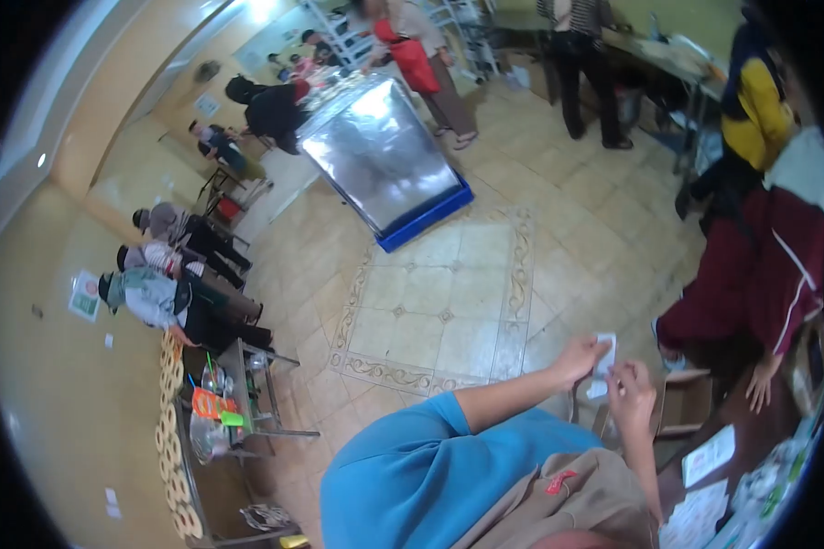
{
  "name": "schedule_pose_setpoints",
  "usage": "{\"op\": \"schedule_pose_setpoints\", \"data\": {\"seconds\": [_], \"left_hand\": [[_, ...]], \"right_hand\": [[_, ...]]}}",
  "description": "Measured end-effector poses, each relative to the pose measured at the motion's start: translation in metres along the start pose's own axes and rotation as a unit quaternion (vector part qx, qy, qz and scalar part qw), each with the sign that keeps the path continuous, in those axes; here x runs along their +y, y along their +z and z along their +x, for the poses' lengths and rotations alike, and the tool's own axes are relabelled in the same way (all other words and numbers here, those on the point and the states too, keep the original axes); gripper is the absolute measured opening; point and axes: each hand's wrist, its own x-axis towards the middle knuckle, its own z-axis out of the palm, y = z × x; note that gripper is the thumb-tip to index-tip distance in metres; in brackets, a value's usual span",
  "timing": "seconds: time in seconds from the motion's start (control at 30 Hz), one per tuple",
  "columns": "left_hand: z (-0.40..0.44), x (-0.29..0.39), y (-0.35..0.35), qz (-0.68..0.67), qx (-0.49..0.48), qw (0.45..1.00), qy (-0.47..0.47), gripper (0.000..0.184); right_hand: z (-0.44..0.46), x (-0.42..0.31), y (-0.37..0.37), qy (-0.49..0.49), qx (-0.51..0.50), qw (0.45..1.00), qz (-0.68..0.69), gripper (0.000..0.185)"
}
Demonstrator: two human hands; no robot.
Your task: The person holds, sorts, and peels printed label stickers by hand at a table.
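Observation:
A small white slip, likely paper (604, 366), is held up in front of my body. My left hand (579, 360) reaches in from the left and pinches the slip along its upper left side. My right hand (632, 395) is closed at the slip's lower right edge, its thumb and fingers pressed together there. Any print on the slip is too small to make out. Below and to the right of my hands, white printed sheets (708, 456) lie on a brown table (673, 483).
An open cardboard box (685, 403) is beside my right hand. A person in maroon (742, 265) leans near the table, one hand (762, 382) on it. A shiny metal-topped table (384, 151) stands across the tiled floor. Ring-shaped items (169, 448) line a table at left, near several people.

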Motion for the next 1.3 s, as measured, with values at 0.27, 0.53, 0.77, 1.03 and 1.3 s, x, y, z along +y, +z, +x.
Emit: {"op": "schedule_pose_setpoints", "data": {"seconds": [0.27, 0.53, 0.77, 1.03, 1.3], "left_hand": [[-0.002, -0.032, -0.013, -0.086, 0.012, 0.996, -0.031, 0.025], [0.019, -0.027, 0.008, -0.038, -0.018, 0.999, -0.034, 0.027], [0.01, -0.022, 0.011, 0.081, -0.002, 0.995, -0.052, 0.026], [0.033, -0.057, 0.024, -0.013, -0.087, 0.988, -0.124, 0.029], [0.028, -0.019, 0.034, 0.045, -0.152, 0.987, -0.024, 0.024]], "right_hand": [[-0.013, -0.006, 0.009, -0.026, -0.035, 0.998, 0.038, 0.012], [-0.014, 0.029, 0.0, 0.144, -0.063, 0.966, 0.204, 0.009], [-0.004, 0.059, -0.003, 0.246, -0.05, 0.924, 0.288, 0.007], [0.012, 0.057, -0.014, 0.276, -0.062, 0.914, 0.291, 0.005], [0.029, 0.078, -0.033, 0.281, -0.008, 0.91, 0.305, 0.006]]}}
